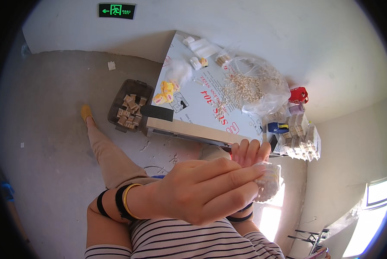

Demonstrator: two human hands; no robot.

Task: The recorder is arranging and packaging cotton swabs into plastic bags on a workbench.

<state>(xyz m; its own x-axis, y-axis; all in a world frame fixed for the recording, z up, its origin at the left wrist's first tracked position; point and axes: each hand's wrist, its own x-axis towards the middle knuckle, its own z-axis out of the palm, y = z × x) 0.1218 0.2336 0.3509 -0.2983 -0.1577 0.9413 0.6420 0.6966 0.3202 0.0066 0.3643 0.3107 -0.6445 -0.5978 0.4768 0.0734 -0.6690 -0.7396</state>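
Observation:
Up close to me, a small clear-wrapped pack of cotton swabs [268, 183] is held, with its bumpy white tips along the lower edge. My left hand [202, 187] reaches across from the left, its thumb and fingers closed on the pack's near left side. Behind it, my right hand [251, 152] curls its fingers round the pack's upper side; its palm is mostly hidden by the left hand and the pack. Beyond both hands, a heap of loose cotton swabs [245, 88] lies in and around a big clear plastic bag [273, 97] on the metal-topped table [193, 103].
A dark bin [115, 105] with several small brown packs stands left of the table. Yellow packets [165, 93] lie at its left side. A blue tape dispenser [278, 127] and stacked wrapped packs [303, 140] fill the right end. Scattered bits lie on the floor.

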